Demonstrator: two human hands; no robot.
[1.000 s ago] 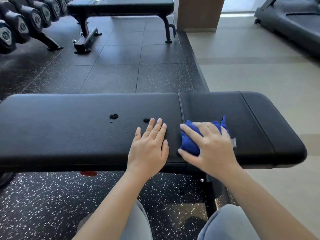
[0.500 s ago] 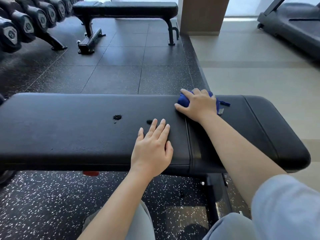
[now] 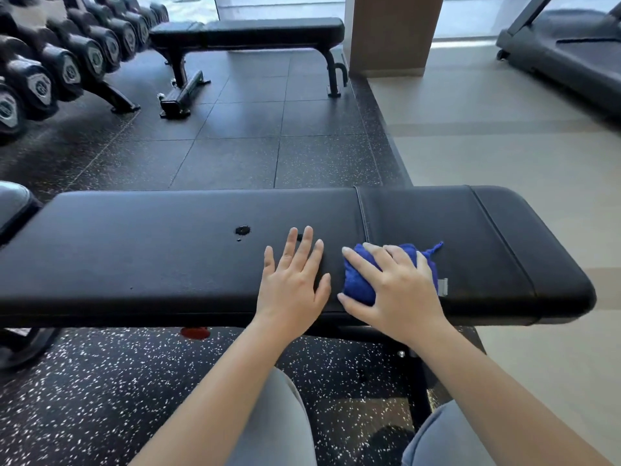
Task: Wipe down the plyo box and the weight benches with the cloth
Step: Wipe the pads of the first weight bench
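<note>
A long black padded weight bench (image 3: 151,257) lies crosswise in front of me. My left hand (image 3: 292,280) rests flat on its top, fingers straight and spread, just left of the seam. My right hand (image 3: 400,290) grips a bunched blue cloth (image 3: 356,284) and presses it on the pad just right of the seam, near the front edge. A grey tag sticks out from under that hand. Two small dark spots (image 3: 242,230) mark the pad left of my left hand's fingertips. A second black bench (image 3: 248,31) stands at the back. No plyo box is in view.
A rack of dumbbells (image 3: 67,62) lines the left side. A brown pillar (image 3: 393,31) rises at the back, and a treadmill (image 3: 564,52) stands at the far right. The rubber floor gives way to pale flooring on the right. My knees are below the bench.
My right hand slid the cloth from the bench's far edge back toward the near edge, beside the seam. My left hand stayed flat in place.
</note>
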